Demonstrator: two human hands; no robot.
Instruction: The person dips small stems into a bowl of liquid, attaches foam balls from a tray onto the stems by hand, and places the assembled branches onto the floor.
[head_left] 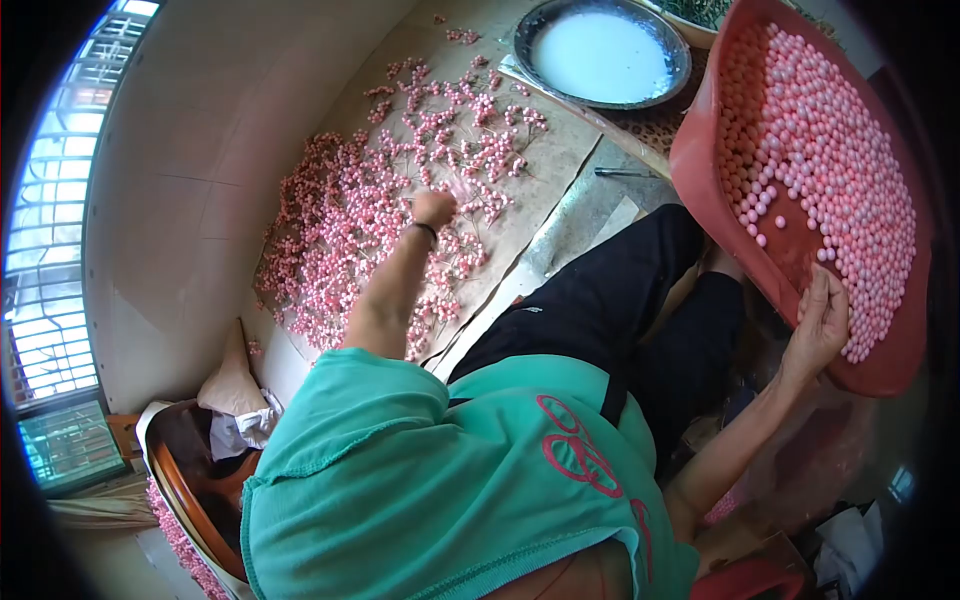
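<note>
At far left, one barred window (55, 250) is letting in light. Next, too many pink-beaded sprigs (345, 225) to count are lying over one pale sheet (555, 150). One left hand (435, 210), wearing one dark band (426, 232), is hovering over or touching them; blur is hiding its fingers, so whether they are apart or together I cannot tell. Rightward, one dark bowl (683, 68) is holding white liquid (600, 55), and one pen-like stick (625, 173) is lying below it. At right, one red tub (692, 140) is holding uncountable pink balls (850, 165), two lying loose beside the mass. One right hand (822, 318) is reaching into its near side, fingertips together; whether they are gripping a ball is unclear.
</note>
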